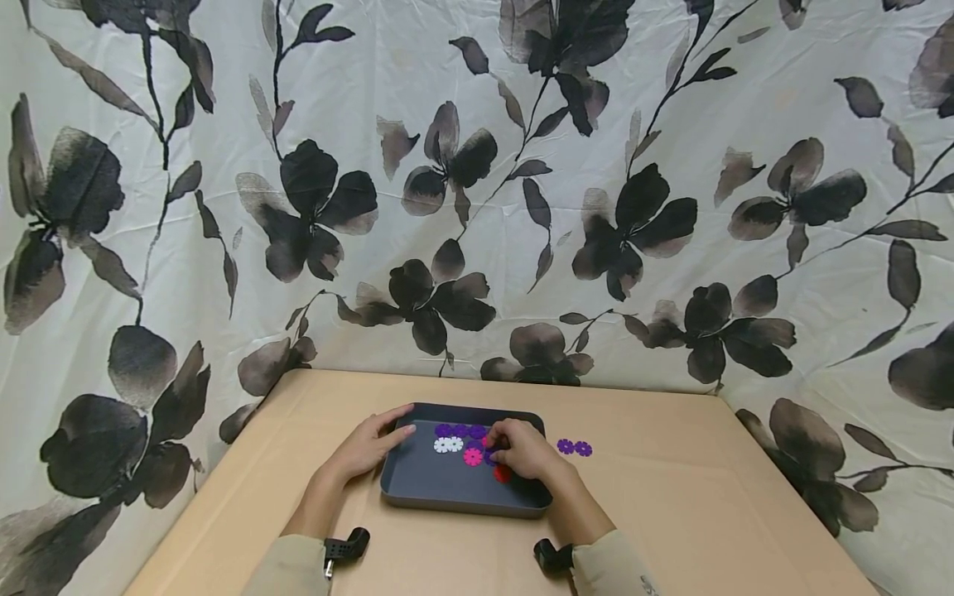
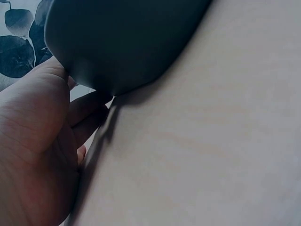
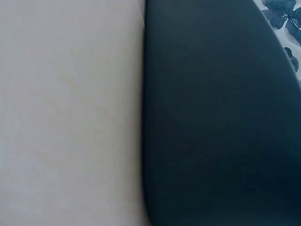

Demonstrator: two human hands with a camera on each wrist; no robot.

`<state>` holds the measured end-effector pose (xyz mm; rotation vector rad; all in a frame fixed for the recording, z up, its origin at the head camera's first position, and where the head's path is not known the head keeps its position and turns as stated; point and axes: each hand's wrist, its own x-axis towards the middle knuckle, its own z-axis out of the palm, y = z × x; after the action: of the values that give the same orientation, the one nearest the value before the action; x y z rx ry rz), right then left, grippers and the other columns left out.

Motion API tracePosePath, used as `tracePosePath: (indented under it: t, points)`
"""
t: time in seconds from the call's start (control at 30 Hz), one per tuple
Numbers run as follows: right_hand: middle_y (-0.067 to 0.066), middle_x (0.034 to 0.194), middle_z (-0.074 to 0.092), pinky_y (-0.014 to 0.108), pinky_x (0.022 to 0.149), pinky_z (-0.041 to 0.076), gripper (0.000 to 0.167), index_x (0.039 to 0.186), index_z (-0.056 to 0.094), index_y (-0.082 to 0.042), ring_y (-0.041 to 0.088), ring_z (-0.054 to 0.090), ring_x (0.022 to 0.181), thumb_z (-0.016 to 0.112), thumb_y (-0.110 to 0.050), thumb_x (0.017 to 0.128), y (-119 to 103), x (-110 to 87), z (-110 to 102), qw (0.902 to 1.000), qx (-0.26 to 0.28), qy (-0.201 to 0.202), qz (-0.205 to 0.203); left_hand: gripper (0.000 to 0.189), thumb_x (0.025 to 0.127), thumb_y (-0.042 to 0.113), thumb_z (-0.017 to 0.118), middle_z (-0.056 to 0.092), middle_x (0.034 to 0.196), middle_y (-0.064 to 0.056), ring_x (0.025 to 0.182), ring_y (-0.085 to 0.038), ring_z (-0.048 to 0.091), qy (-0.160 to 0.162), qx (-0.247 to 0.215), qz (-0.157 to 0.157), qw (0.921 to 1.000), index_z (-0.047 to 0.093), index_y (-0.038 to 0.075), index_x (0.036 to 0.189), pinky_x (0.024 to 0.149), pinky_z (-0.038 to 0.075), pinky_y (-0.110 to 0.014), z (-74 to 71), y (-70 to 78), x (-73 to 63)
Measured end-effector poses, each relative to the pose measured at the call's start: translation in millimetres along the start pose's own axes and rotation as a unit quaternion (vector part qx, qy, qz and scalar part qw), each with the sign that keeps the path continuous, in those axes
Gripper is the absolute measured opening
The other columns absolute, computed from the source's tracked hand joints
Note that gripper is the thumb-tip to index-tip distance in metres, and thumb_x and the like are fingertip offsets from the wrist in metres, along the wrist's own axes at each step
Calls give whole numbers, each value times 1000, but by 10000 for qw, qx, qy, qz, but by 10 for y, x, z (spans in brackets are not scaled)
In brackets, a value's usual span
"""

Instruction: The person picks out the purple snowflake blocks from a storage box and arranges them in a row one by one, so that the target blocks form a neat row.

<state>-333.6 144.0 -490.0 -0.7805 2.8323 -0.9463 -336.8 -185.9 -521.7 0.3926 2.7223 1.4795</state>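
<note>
The grey tray [image 1: 425,478] has its left edge held by the left hand [image 1: 363,447]. Apart from it, the right hand [image 1: 524,451] bends over flower-shaped discs [image 1: 473,456] between both; any pinch is hidden. Brushing could jostle them. Just rightward, outside, lie purple discs [image 1: 575,448].

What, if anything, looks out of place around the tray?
Two purple flower-shaped pieces lie on the table just right of the tray. They look stray because the other visible pieces are inside it. Nothing appears damaged.
</note>
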Motion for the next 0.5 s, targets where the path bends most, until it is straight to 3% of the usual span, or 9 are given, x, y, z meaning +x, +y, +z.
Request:
tracePosePath:
  t: [0.37,0.5]
  points:
    - [-1,96,64,32,82,53,10,92,74,-13,13,57,84,81,-6,89,10,-21,11,9998,-8,187,36,64,98,58,64,45,163,-10,155,-40,33,-17,-42,-14,10000,52,30,155,126,23,-66,4,-3,11]
    - [0,94,66,26,77,53,9,91,77,-11,11,57,83,83,-6,87,27,-29,9,9993,160,341,-77,64,98,57,64,45,163,-11,155,-40,34,-19,-56,-8,10000,52,29,155,126,23,-65,2,1,8]
